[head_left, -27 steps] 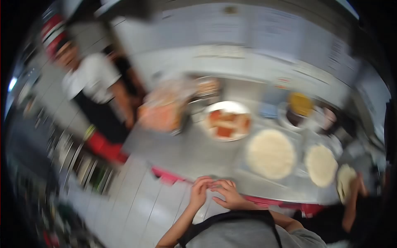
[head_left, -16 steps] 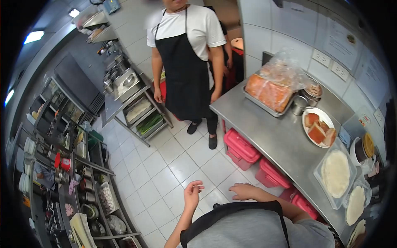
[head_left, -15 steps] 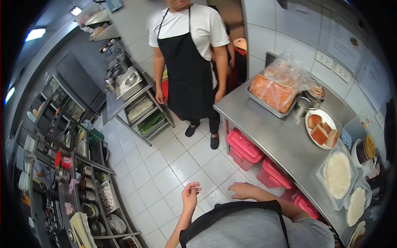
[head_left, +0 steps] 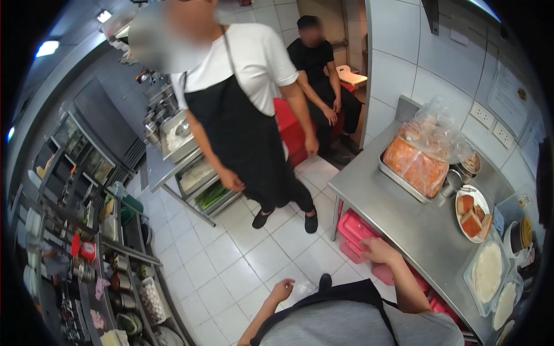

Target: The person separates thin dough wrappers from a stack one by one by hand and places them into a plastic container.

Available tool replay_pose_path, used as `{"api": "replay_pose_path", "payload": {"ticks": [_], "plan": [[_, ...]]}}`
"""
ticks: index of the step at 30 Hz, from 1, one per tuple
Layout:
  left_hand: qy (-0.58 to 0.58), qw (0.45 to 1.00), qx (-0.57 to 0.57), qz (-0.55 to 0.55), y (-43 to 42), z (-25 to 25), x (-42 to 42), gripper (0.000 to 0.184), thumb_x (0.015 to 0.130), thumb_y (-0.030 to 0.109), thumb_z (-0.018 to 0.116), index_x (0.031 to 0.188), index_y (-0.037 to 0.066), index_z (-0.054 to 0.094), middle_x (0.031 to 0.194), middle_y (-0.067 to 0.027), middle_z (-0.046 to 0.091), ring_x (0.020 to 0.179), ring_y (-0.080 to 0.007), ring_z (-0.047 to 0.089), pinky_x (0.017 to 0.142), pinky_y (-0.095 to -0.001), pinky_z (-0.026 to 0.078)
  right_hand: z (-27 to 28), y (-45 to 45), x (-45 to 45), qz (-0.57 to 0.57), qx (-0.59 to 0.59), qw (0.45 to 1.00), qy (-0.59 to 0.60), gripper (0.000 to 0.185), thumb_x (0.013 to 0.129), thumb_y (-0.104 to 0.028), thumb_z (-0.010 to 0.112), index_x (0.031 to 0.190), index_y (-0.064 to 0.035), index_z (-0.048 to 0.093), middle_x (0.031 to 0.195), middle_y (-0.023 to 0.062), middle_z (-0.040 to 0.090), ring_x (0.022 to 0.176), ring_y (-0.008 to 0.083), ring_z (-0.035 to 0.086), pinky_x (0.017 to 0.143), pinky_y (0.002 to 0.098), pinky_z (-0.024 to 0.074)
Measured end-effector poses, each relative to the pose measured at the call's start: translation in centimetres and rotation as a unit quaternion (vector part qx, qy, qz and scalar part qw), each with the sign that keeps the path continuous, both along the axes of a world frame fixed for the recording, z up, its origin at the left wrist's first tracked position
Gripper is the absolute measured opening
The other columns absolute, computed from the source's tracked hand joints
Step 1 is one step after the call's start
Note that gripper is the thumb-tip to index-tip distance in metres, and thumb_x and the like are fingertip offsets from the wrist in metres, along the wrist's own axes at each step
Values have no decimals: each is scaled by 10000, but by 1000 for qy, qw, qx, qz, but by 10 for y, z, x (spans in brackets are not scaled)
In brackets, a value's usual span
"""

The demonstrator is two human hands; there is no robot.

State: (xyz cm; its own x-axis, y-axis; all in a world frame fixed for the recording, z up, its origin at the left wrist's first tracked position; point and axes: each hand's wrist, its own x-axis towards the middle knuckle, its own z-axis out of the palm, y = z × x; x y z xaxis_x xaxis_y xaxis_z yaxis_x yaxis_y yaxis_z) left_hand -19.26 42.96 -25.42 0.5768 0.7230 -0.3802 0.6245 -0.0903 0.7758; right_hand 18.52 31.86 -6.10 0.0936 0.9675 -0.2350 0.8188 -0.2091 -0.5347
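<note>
My left hand (head_left: 282,290) is in front of my apron over the tiled floor, fingers loosely bent and apart, nothing in it. My right hand (head_left: 381,252) reaches forward beside the steel table's front edge, its fingers stretched out and holding nothing. In this view it overlaps a pink lidded bin (head_left: 353,228) under the table; whether it touches the bin I cannot tell. On the steel table (head_left: 375,199) stand a tray of browned slabs (head_left: 416,164) partly under clear plastic, a plate of cut pieces (head_left: 472,214), and flat pale rounds (head_left: 487,271) on plastic.
A person in a black apron (head_left: 236,127) stands ahead, arms lowered. Another person in black (head_left: 314,69) sits by the doorway. On the left is a shelf rack with pots and a tray of eggs (head_left: 153,300). A steel stand (head_left: 156,176) holds pans and green vegetables.
My right hand has moved right and forward toward the pink bins; my left hand has lowered slightly. The aproned person has come closer and leftward, and the seated person shows more fully.
</note>
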Motion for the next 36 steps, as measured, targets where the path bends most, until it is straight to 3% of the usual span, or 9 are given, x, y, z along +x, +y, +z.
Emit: {"api": "replay_pose_path", "payload": {"ticks": [5,9,14,20,22,29,32,33,36], "plan": [[134,990,-32,-8,46,-57,-86,290,794,236,566,1027,96,667,923,-198,668,866,-323,652,766,-367,520,35,118,28,-100,143,975,136,274,772,-127,643,1023,-18,621,974,181,621,951,356,597,833,403,475],[214,963,-84,138,67,-58,-139,341,748,290,590,1018,107,686,881,-179,680,913,-331,644,836,-372,503,-3,224,57,-118,217,968,33,209,784,-152,636,963,-45,640,991,127,614,962,307,585,866,422,434],[225,967,-118,28,133,-116,-163,377,784,344,593,1060,97,662,967,-171,669,973,-334,623,875,-386,483,-45,290,68,-167,219,942,-194,159,790,-171,609,927,-103,651,919,75,607,942,253,572,917,420,357],[166,955,23,-245,315,-139,-39,399,823,358,569,1117,97,634,1053,-168,648,1017,-341,601,906,-404,463,-50,297,65,-238,234,925,-184,88,766,-142,602,733,-61,607,751,96,570,818,255,577,914,414,359],[164,921,77,-344,375,-74,50,384,858,316,525,1166,100,599,1138,-173,610,1050,-358,577,928,-435,441,-45,301,66,-247,229,924,-181,88,756,-133,604,713,-57,600,720,95,567,781,259,577,909,412,361],[-98,961,3,-258,486,57,252,298,889,255,488,1087,73,618,964,-199,644,927,-383,609,842,-430,477,-36,312,65,-287,237,913,-166,55,725,-112,611,704,-62,605,720,77,582,745,247,576,876,393,379],[-13,950,43,-309,526,13,258,299,892,245,549,1114,52,605,898,-123,669,837,-187,649,768,-319,500,-39,315,66,-310,228,906,-177,44,697,-110,612,701,-67,612,727,72,590,738,240,577,845,377,385],[35,947,45,-316,540,-19,246,290,884,268,508,1078,94,635,1026,-177,644,971,-359,605,861,-419,477,-45,317,68,-327,243,897,-171,44,686,-115,608,695,-73,615,721,71,589,735,244,577,825,365,386],[183,834,14,-520,615,-84,180,406,901,378,419,1149,114,602,1191,-181,571,1140,-319,517,972,-404,412,-41,345,74,-429,163,862,-214,42,684,-114,602,692,-76,619,721,73,594,723,234,577,828,354,378]]}}
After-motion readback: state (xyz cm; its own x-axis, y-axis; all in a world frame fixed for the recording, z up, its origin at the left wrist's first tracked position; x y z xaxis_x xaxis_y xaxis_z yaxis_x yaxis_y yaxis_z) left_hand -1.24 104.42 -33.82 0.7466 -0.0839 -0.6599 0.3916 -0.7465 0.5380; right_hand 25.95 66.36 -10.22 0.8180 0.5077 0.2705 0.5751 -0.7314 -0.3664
